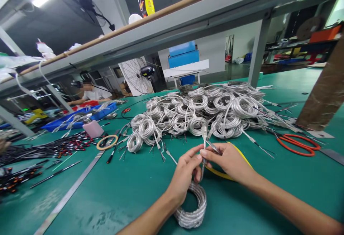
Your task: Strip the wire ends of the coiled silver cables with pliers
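Note:
In front of me, my left hand is closed, its thumb and fingers pinching a clear-jacketed silver cable. My right hand meets it there, thumb and fingertips closed on the same cable just below its upright connector end. A metal blade and yellow loops show around my right hand; they look like yellow-handled scissors, largely hidden by the palm and fingers. The rest of the cable lies as a wound coil on the green table, under my left wrist.
A heap of similar coiled cables lies behind my hands. Orange-handled scissors rest at right, near a brown post. Leftward are a steel ruler, tape ring, pink bottle, black cables and blue tray. Another person sits beyond.

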